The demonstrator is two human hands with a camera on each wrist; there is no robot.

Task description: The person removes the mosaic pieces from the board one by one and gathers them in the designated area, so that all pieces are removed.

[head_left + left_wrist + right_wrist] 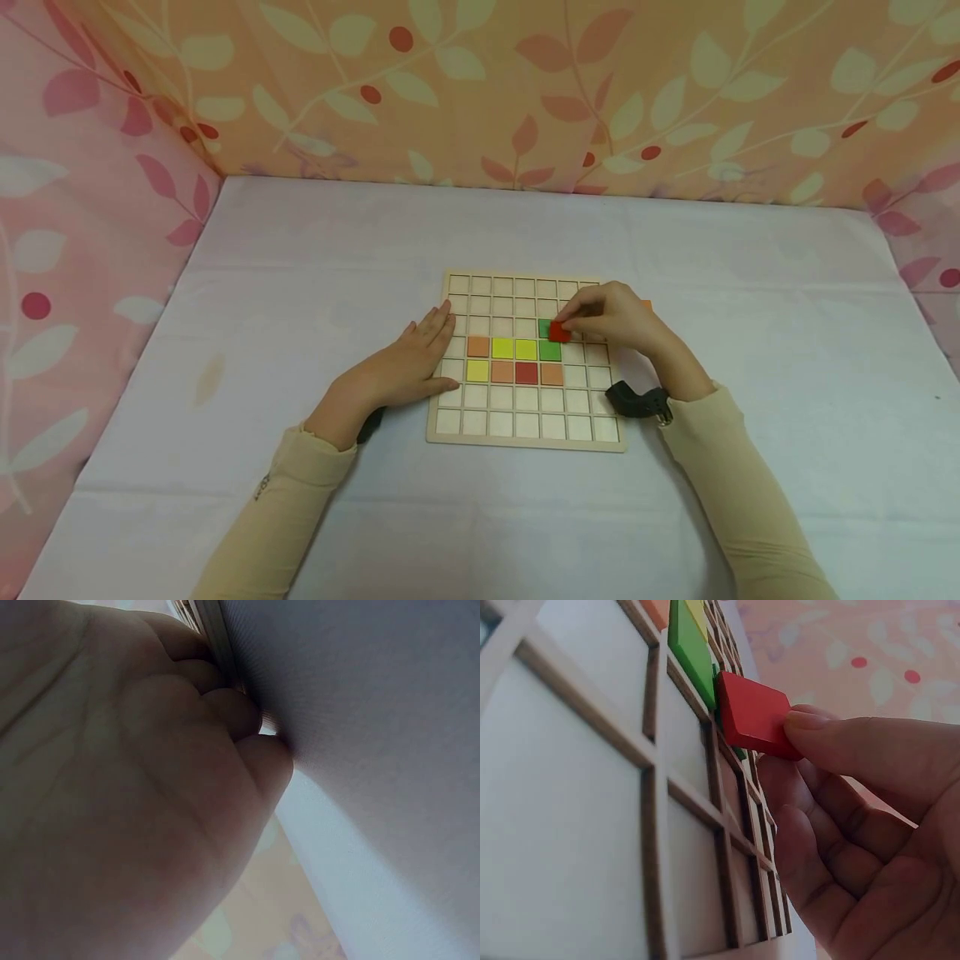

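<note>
A square wooden grid board (pixel 527 427) lies on the white cloth, with orange, yellow, green and red tiles in its middle cells. My left hand (pixel 405 362) rests along the board's left edge, fingers extended and thumb apart. Between thumb and fingers, my right hand (pixel 618 317) pinches a red square tile (pixel 559 332). In the right wrist view this red tile (pixel 754 716) is tilted, close beside a green tile (pixel 691 656). The tile partly covers the upper green tile (pixel 545 327) in the head view. Just below it sits another green tile (pixel 550 350).
Past the right hand, a bit of something orange (pixel 647 305) shows beside the board, mostly hidden. A black wrist device (pixel 637 400) hangs over the board's right edge. Floral cloth walls (pixel 480 92) stand at the back and sides of the table (pixel 300 242).
</note>
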